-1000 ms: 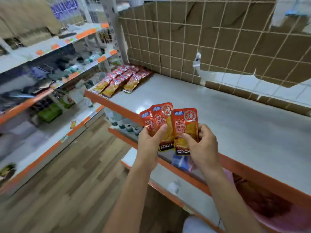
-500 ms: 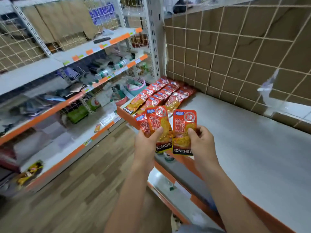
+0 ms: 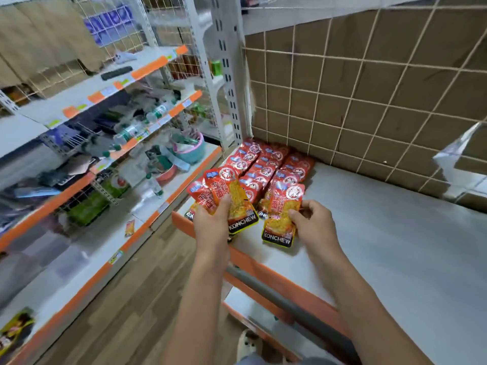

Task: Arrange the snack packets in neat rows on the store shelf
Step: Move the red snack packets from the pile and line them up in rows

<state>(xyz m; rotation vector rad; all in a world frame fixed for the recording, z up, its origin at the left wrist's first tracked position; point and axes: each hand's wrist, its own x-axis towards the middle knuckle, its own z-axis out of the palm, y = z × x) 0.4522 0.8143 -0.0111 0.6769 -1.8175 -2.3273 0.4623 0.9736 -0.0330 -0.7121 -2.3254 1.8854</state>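
Now, left hand [image 3: 210,225]: gripping 2 spare packets [image 3: 229,196], held back as stock.
Right hand [image 3: 315,225]: pinching 1 packet [image 3: 283,214] low at shelf [image 3: 369,246] front edge, apparently to extend rows [image 3: 266,164].

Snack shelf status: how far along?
Done: three rows of packets lie in the shelf's back-left corner. In hand: the right hand pinches a single packet at the right row's front; the left hand grips a fan of packets. Left: placing those.
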